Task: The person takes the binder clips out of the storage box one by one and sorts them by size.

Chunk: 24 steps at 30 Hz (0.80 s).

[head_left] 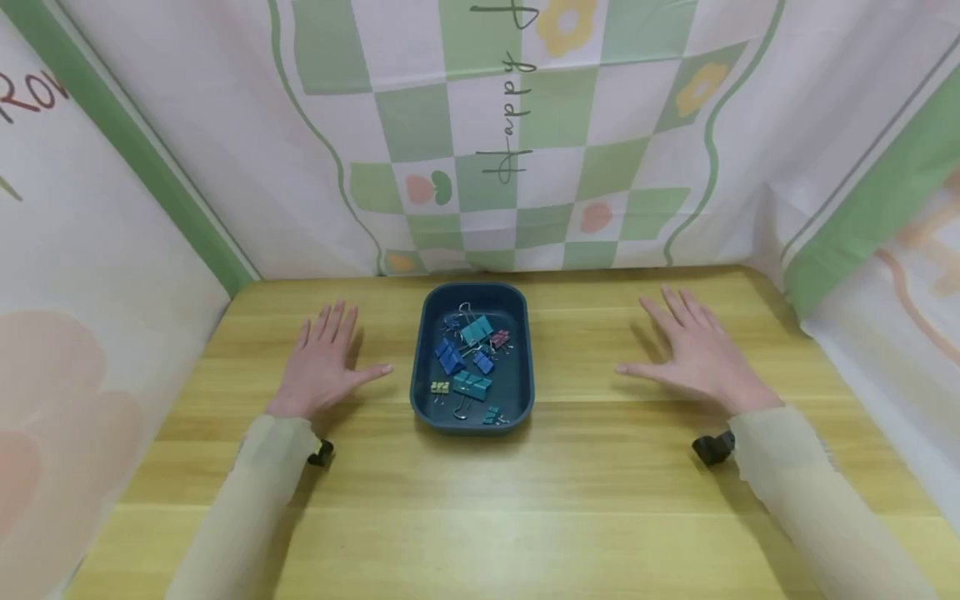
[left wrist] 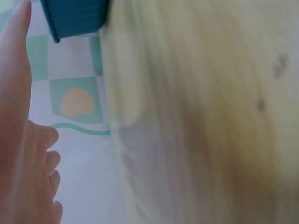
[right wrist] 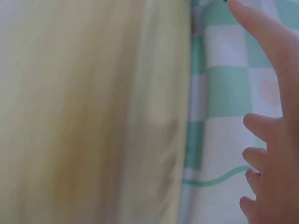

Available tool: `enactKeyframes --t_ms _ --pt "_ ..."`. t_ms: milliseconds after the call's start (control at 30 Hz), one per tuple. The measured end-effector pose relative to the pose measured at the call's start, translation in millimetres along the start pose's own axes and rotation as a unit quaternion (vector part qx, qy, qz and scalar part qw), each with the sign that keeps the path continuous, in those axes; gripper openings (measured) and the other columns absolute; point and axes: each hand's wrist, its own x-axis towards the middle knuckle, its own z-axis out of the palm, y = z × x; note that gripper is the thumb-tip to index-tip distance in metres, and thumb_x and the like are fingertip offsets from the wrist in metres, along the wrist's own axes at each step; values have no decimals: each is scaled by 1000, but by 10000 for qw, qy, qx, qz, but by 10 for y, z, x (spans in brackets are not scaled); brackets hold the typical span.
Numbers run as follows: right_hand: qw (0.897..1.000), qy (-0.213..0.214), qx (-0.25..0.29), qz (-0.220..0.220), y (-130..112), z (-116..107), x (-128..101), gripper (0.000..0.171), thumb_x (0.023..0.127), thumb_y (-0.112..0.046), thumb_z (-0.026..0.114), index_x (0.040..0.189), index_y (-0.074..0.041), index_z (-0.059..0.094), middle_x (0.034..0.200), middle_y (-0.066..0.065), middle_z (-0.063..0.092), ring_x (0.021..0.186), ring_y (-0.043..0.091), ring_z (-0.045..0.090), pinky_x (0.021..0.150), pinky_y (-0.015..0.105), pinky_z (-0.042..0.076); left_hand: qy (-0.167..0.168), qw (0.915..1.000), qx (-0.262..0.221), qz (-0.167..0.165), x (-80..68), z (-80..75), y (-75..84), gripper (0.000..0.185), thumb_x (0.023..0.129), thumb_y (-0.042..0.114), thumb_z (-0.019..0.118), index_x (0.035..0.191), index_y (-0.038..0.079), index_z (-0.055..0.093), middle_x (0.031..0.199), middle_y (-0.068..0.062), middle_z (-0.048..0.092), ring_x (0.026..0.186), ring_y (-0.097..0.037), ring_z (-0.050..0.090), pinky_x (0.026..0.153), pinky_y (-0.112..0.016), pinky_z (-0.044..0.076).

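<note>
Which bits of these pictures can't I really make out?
Head view: the clips in the tray overlap, partly hiding one another.
Head view: writing on the cloth runs off the top edge.
Left wrist view: the left hand is cut off by the left edge, the tray by the top.
Right wrist view: the right hand is cut off by the right edge; the table's grain is blurred.

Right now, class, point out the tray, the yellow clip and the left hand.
Tray (head_left: 512,385), head view: bare floor, right side.
Yellow clip (head_left: 440,387), head view: its body.
Left hand (head_left: 318,372), head view: its back.
</note>
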Motion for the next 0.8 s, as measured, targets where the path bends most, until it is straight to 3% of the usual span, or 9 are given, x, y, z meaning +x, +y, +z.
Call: enactKeyframes --t_ms 133,300,533,800 --pt "9988 324 276 -235 -153 -99 61 116 82 -72 70 165 -12 15 169 9 -4 153 37 -2 121 57 -1 267 9996 -47 106 -1 -77 51 120 85 84 50 163 6 1 168 -17 -4 154 -36 -2 122 -54 1" --pt "9947 486 698 -571 -441 -192 135 107 82 -60 79 160 -4 30 167 11 17 152 38 16 118 62 17 495 9981 -128 336 -6 -143 180 125 82 85 54 163 5 2 168 -15 -3 154 -31 -4 123 -50 3" --pt "9818 838 1170 -1236 -872 -190 206 86 82 -39 87 150 -2 49 155 16 44 139 40 43 113 57 34 558 9960 -204 674 -54 -134 493 136 72 94 50 163 7 -1 168 -11 -5 154 -26 -6 124 -46 4" --pt "9705 727 1449 -1787 -1286 -101 251 80 81 -38 88 145 -3 55 147 16 54 132 36 53 109 52 42 368 9948 -282 908 -126 -11 784 140 70 98 47 162 8 -8 169 -12 -7 154 -28 -5 123 -42 3"
